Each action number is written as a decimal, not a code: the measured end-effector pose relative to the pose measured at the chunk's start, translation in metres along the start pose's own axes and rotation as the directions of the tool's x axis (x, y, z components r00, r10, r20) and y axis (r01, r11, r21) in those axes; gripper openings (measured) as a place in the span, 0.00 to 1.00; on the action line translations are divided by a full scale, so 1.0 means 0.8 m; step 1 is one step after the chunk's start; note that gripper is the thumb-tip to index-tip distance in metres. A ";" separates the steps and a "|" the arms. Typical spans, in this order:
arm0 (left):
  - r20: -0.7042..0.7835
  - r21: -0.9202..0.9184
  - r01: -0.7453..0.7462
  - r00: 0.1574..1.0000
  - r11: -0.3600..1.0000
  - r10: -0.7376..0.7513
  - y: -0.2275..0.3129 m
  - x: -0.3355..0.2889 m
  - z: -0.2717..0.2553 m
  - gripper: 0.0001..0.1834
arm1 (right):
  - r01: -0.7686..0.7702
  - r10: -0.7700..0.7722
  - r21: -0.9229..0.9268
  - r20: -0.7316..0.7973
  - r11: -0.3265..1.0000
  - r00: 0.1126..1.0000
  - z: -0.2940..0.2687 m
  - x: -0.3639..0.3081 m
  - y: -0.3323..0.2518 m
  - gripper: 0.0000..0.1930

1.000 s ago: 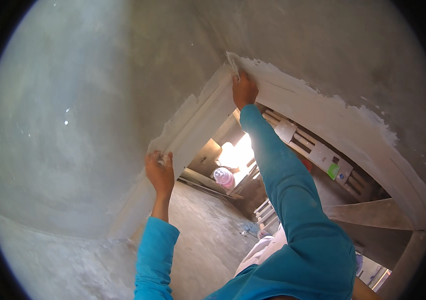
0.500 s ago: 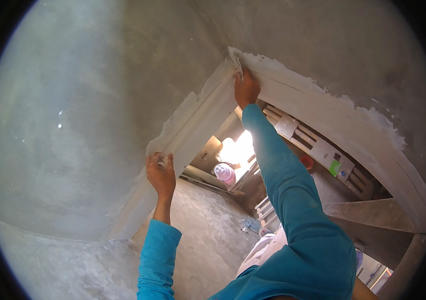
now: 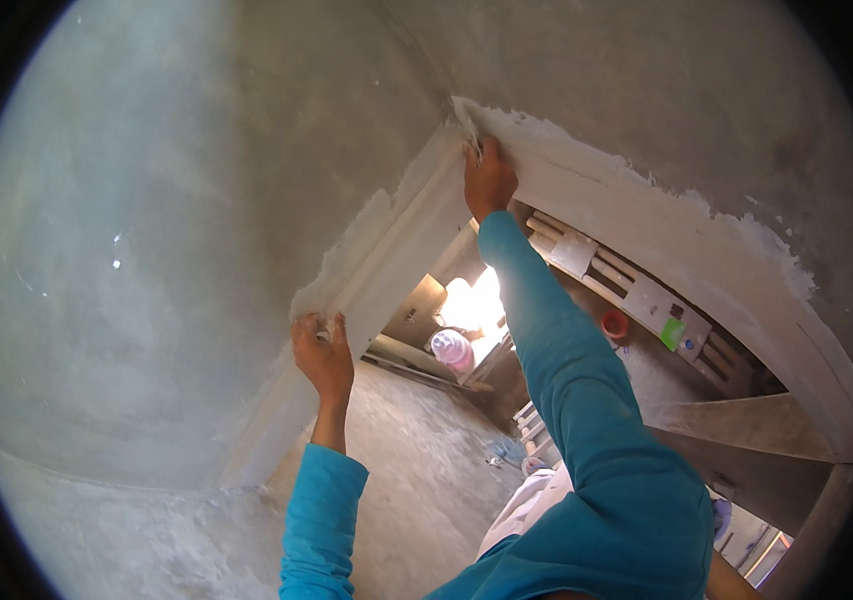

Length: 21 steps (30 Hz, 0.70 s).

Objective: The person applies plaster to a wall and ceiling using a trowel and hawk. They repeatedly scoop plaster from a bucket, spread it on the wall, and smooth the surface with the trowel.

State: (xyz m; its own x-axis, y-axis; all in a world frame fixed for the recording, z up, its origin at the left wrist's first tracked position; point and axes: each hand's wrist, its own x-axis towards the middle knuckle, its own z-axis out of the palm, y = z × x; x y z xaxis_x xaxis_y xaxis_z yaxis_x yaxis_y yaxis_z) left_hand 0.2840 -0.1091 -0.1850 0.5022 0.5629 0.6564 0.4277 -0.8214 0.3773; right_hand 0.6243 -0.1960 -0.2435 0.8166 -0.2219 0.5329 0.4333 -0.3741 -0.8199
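Both my arms, in blue-green sleeves, reach up to a white plastered band (image 3: 401, 235) on the grey ceiling. My left hand (image 3: 324, 355) presses against the band's lower left stretch. Its thumb and finger are curled together around something small and whitish. My right hand (image 3: 489, 182) is raised to the corner where this band meets a second white band (image 3: 646, 205). Its fingers are closed on something thin and pale, too small to name. A pale, narrow strip seems to run along the band between my hands; whether they hold it I cannot tell.
Grey ceiling (image 3: 176, 200) surrounds the ragged-edged bands. Below are a grey wall (image 3: 396, 440), a bright opening (image 3: 471, 303), a pinkish-white container (image 3: 451, 348), a red bucket (image 3: 614, 324) and slatted white woodwork (image 3: 651, 300). A beam (image 3: 746, 425) crosses at right.
Both hands keep to nearly the same spots, the left slightly lower. The dark line along the band between them now looks paler. The view has shifted slightly.
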 end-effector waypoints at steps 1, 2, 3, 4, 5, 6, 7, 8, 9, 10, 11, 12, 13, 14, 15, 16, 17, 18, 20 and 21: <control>0.007 0.015 0.003 1.000 1.000 -0.003 0.000 -0.001 0.001 0.10 | 0.004 -0.004 0.013 -0.017 1.000 1.000 0.000 -0.001 0.000 0.13; 0.025 0.036 0.034 0.999 0.999 -0.035 0.000 -0.001 0.001 0.10 | -0.001 0.002 0.025 -0.015 1.000 1.000 0.000 -0.001 0.000 0.13; 0.016 0.021 0.003 1.000 1.000 -0.004 0.000 -0.002 0.001 0.09 | -0.011 0.012 0.036 -0.021 0.999 1.000 0.001 -0.001 0.001 0.14; 0.017 0.013 0.002 1.000 1.000 -0.002 0.000 -0.003 0.002 0.09 | 0.010 -0.009 0.030 -0.026 0.999 1.000 0.001 -0.002 0.001 0.14; 0.026 0.009 0.017 1.000 1.000 -0.017 0.000 -0.004 0.001 0.09 | 0.025 -0.024 0.023 -0.035 0.999 0.999 0.002 -0.003 0.002 0.13; 0.021 0.003 0.010 1.000 1.000 -0.010 0.001 -0.004 0.002 0.09 | 0.034 -0.033 0.016 -0.032 0.999 0.999 0.003 -0.003 0.002 0.13; 0.023 0.000 0.018 1.000 1.000 -0.018 0.002 -0.004 0.001 0.09 | 0.038 -0.038 0.014 -0.021 0.999 0.999 0.004 -0.004 0.003 0.13; 0.025 -0.001 0.026 0.999 1.000 -0.026 0.003 -0.004 0.001 0.09 | 0.036 -0.036 0.013 0.001 0.999 0.999 0.005 -0.004 0.004 0.12; 0.021 -0.004 0.027 0.999 1.000 -0.027 0.003 -0.004 0.000 0.09 | 0.015 -0.016 0.008 0.038 1.000 0.999 0.006 -0.005 0.004 0.12; 0.016 -0.006 0.029 0.999 1.000 -0.029 0.004 -0.003 -0.001 0.09 | 0.039 -0.039 0.025 0.013 0.999 0.999 0.008 -0.005 0.004 0.12; 0.011 -0.001 0.032 0.999 0.999 -0.032 0.005 -0.003 -0.001 0.09 | 0.044 -0.044 0.037 0.003 0.998 0.999 0.009 -0.006 0.004 0.13; 0.008 -0.008 0.025 1.000 1.000 -0.025 0.005 -0.003 -0.002 0.09 | 0.029 -0.029 0.048 0.004 0.998 1.000 0.010 -0.007 0.004 0.13; 0.005 -0.008 0.021 1.000 1.000 -0.021 0.005 -0.002 -0.002 0.09 | 0.050 -0.048 0.065 -0.031 0.997 0.998 0.011 -0.007 0.004 0.12; 0.003 -0.008 0.016 1.000 1.000 -0.016 0.006 -0.002 -0.002 0.09 | 0.051 -0.047 0.081 -0.054 0.995 0.997 0.012 -0.008 0.004 0.11; 0.003 -0.011 0.018 1.000 1.000 -0.018 0.006 -0.002 -0.002 0.09 | 0.050 -0.043 0.096 -0.074 0.994 0.996 0.013 -0.008 0.004 0.11; 0.004 -0.014 0.021 1.000 1.000 -0.021 0.005 -0.002 -0.002 0.09 | 0.062 -0.052 0.109 -0.091 0.992 0.995 0.013 -0.009 0.004 0.11; 0.006 -0.017 0.024 1.000 1.000 -0.024 0.005 -0.002 -0.001 0.09 | 0.070 -0.058 0.123 -0.103 0.990 0.993 0.013 -0.009 0.004 0.11; 0.011 -0.012 0.035 0.999 0.999 -0.035 0.004 -0.002 -0.001 0.09 | 0.079 -0.063 0.136 -0.116 0.988 0.991 0.013 -0.009 0.004 0.12; 0.017 -0.002 0.057 0.998 0.998 -0.057 0.003 -0.002 0.000 0.09 | 0.061 -0.051 0.106 -0.093 0.993 0.994 0.012 -0.008 0.004 0.12; 0.010 -0.006 0.044 0.999 0.999 -0.044 0.003 -0.002 0.000 0.09 | 0.053 -0.045 0.093 -0.082 0.994 0.996 0.011 -0.008 0.004 0.12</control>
State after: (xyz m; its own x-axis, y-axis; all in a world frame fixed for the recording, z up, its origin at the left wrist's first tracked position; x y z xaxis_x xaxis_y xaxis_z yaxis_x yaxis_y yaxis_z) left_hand 0.2838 -0.1119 -0.1852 0.4908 0.5991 0.6326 0.4445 -0.7967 0.4096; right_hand 0.6237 -0.1877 -0.2515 0.7623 -0.2778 0.5846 0.5094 -0.2998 -0.8066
